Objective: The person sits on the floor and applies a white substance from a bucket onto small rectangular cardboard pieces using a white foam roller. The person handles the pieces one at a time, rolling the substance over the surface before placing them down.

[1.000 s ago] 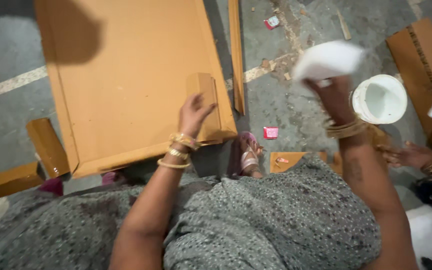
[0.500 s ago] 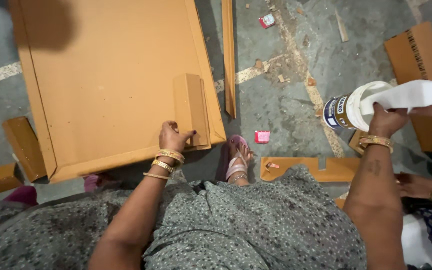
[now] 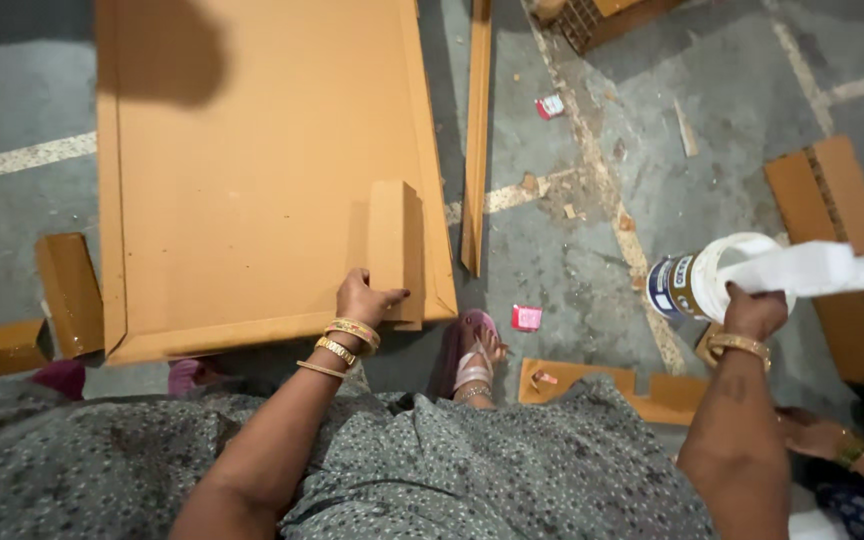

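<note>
Dim even light, soft shadow top-left.

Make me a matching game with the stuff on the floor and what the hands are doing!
Things:
1. left hand
2. right hand
3. white tub
4. small pink scrap

Places:
A. on the grey floor beside the sandalled foot
B. gripping the small cardboard block on the big cardboard sheet
C. holding a white cloth
D. tipped on its side by the right hand

Pairs: 1-B, 2-C, 3-D, 4-A
</note>
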